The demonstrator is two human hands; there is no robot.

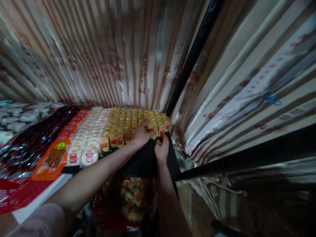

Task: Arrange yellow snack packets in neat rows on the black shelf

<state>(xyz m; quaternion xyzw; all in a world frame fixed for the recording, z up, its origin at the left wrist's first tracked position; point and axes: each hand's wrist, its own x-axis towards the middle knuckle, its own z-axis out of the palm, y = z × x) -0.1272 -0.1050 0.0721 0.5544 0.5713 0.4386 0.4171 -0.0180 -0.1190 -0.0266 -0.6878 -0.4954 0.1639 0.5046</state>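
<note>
Head view: yellow packets (120,137) stand long-axis upright, labels (105,144) facing the camera; left hand (142,135) and right hand (162,148) adjoin, grips unclear.

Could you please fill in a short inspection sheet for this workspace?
Surface: black shelf, its front part showing beneath the hands.
Job's things: small yellow wrapped snack packs, standing in close rows at the shelf's right end.
Clutter: neighbouring goods to the left, namely round white packs, an orange snack packet and dark glossy packets.
Hands: left hand at the packs, fingers by the front ones; right hand just in front, fingers bent; whether either grips one cannot be told.
Cables: nothing seen.
Surroundings: striped, printed sheeting behind and to the right, a slanting black post, a blue tie; more yellow packs below the shelf.
</note>
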